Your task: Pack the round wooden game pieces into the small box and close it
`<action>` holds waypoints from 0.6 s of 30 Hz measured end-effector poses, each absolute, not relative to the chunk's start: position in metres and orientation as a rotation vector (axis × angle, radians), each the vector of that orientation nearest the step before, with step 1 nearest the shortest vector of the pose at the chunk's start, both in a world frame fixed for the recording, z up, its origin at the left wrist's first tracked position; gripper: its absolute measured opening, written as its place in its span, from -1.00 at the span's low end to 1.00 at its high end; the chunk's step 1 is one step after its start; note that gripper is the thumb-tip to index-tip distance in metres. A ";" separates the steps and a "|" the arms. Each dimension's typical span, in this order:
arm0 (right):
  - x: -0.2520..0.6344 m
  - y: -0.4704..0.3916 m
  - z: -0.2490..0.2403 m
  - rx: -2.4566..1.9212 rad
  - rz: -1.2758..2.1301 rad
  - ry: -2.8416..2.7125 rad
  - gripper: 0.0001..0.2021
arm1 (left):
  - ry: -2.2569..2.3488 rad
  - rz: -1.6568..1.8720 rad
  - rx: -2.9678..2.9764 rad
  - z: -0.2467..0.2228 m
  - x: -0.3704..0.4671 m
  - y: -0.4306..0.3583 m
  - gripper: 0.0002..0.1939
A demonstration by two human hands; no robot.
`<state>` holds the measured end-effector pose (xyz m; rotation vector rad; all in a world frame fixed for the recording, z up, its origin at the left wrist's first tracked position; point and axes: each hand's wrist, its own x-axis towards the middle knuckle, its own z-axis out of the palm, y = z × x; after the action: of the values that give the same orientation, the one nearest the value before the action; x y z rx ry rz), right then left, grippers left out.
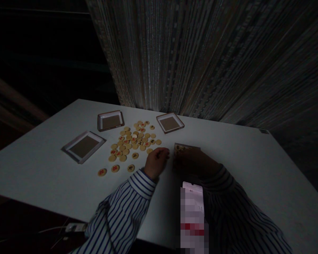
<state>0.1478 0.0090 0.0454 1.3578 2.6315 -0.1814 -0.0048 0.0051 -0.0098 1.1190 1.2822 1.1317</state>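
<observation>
Where the white table (241,158) carries four shallow rectangular boxes, three show brown floors framed by pale inner walls: the far-left box (111,122), the near-left box (84,146) and the far-right box (170,124). The fourth, a shallow dark-sided box (188,145), lies at the right hand (195,163) and contains several round pieces, some with dark characters. The right hand covers much of this box; its fingers are lost in shadow, so their grip cannot be told. The left hand (156,163), in a blue-and-white striped sleeve (122,204), is just left of the same box, fingers curled inward; whether they pinch a piece cannot be told.

Between the three other boxes and the left hand, flat round tan pieces (135,155), some bearing red or black characters, form a loose cluster, partly overlapping. A lit phone (196,197), partly pixelated, shows between the forearms. Behind the table hangs a striped string curtain (159,53).
</observation>
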 end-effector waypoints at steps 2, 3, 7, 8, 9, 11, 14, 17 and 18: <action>0.148 0.009 0.047 1.325 -0.169 2.643 -0.73 | 1.277 1.133 1.121 -0.010 -0.004 0.005 -0.75; 0.148 0.009 0.048 1.303 -0.163 2.649 -0.74 | 1.278 1.135 1.121 -0.009 -0.004 0.005 -0.76; 0.148 0.010 0.045 1.263 -0.139 2.672 -0.74 | 1.294 1.123 1.128 -0.005 -0.004 0.005 -0.80; 0.149 0.010 0.044 1.263 -0.125 2.675 -0.74 | 1.295 1.123 1.123 -0.005 -0.003 0.005 -0.80; 0.149 0.011 0.042 1.258 -0.113 2.678 -0.74 | 1.294 1.127 1.115 -0.005 -0.003 0.005 -0.80; 0.150 0.012 0.040 1.248 -0.100 2.681 -0.74 | 1.286 1.133 1.096 -0.006 -0.003 0.005 -0.80; 0.152 0.012 0.038 1.240 -0.107 2.683 -0.72 | 1.272 1.139 1.085 -0.008 -0.002 0.004 -0.78; 0.153 0.011 0.038 1.265 -0.115 2.698 -0.75 | 1.280 1.140 1.103 -0.008 -0.003 0.004 -0.77; 0.153 0.011 0.038 1.289 -0.136 2.709 -0.76 | 1.283 1.140 1.109 -0.007 -0.004 0.003 -0.77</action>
<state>0.1528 0.0105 0.0380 1.2894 2.7088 -0.1358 -0.0035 0.0034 -0.0072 1.1092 1.2834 1.1403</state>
